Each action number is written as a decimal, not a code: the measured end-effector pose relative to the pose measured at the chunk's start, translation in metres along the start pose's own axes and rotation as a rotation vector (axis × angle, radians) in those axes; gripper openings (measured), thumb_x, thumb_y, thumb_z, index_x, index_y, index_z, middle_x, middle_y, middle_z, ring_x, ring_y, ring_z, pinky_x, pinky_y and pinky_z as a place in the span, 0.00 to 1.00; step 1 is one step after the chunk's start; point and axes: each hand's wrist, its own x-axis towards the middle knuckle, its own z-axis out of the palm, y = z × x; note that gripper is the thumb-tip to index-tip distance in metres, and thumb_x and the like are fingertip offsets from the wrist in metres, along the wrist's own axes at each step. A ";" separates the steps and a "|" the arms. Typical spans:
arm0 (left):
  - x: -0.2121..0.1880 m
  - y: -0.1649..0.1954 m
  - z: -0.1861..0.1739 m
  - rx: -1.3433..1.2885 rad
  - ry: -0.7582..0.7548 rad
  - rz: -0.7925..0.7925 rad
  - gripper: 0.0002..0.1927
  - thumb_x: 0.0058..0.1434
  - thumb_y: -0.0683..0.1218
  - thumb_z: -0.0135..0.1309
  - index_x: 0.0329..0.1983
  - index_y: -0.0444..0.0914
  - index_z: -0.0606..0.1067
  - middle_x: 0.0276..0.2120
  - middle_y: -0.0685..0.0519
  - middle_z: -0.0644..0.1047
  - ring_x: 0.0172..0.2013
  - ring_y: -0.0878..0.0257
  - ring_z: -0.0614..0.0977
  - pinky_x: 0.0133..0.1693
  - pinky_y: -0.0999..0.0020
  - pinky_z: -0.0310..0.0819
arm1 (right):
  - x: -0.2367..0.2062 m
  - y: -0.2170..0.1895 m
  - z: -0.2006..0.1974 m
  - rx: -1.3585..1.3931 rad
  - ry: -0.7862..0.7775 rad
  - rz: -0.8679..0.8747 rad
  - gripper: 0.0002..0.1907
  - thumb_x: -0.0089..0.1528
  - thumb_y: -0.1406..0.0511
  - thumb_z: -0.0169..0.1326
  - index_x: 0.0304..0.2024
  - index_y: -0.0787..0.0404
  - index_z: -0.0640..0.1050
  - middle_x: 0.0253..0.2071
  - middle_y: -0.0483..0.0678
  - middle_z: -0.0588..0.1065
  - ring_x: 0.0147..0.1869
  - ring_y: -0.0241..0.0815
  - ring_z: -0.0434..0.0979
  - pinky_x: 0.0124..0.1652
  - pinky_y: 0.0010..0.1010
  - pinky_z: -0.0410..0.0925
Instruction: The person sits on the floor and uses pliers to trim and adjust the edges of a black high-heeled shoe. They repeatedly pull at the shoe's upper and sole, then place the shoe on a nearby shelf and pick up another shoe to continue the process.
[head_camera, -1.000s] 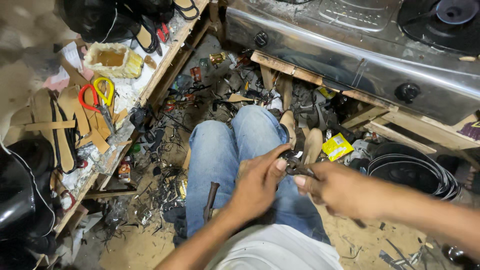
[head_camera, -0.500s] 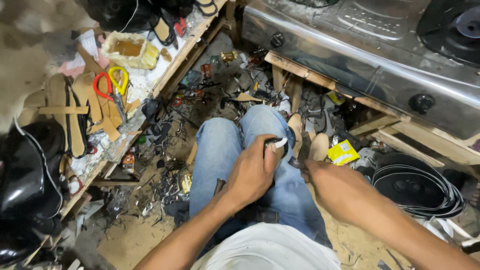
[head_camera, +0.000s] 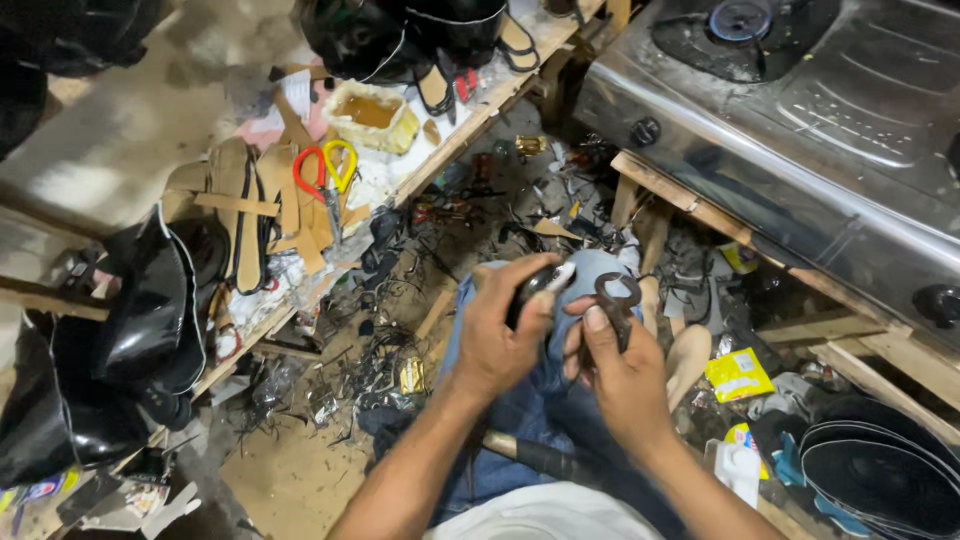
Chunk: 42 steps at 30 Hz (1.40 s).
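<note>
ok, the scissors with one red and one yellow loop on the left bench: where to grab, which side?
Probably by the two loops of the red-and-yellow-handled scissors, coming from above. They lie flat on the cluttered wooden bench, loops uppermost and open, blades pointing down among tan leather strips that crowd the blade end.

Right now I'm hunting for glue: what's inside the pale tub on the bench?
The pale tub holds amber-brown liquid, open and unlidded. Its bottom is hidden beneath that liquid.
</note>
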 end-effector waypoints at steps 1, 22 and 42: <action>-0.003 -0.002 0.002 -0.007 -0.017 0.006 0.17 0.70 0.48 0.51 0.58 0.36 0.75 0.53 0.43 0.81 0.50 0.49 0.80 0.56 0.57 0.72 | 0.000 -0.003 0.005 0.021 0.013 -0.029 0.18 0.70 0.55 0.47 0.48 0.63 0.76 0.29 0.43 0.74 0.27 0.31 0.71 0.25 0.21 0.61; -0.029 -0.022 0.008 0.039 -0.063 0.274 0.21 0.74 0.50 0.48 0.61 0.30 0.70 0.56 0.42 0.78 0.57 0.46 0.80 0.61 0.53 0.71 | -0.012 -0.045 0.026 0.148 0.243 0.293 0.12 0.65 0.63 0.56 0.32 0.65 0.72 0.21 0.39 0.67 0.22 0.33 0.63 0.22 0.26 0.56; -0.031 0.016 -0.045 0.042 -0.280 -0.201 0.23 0.70 0.43 0.45 0.67 0.33 0.66 0.67 0.35 0.70 0.69 0.33 0.66 0.69 0.48 0.59 | 0.016 -0.133 0.030 -1.408 -0.686 0.194 0.21 0.67 0.54 0.48 0.54 0.60 0.71 0.41 0.61 0.78 0.48 0.64 0.77 0.44 0.52 0.69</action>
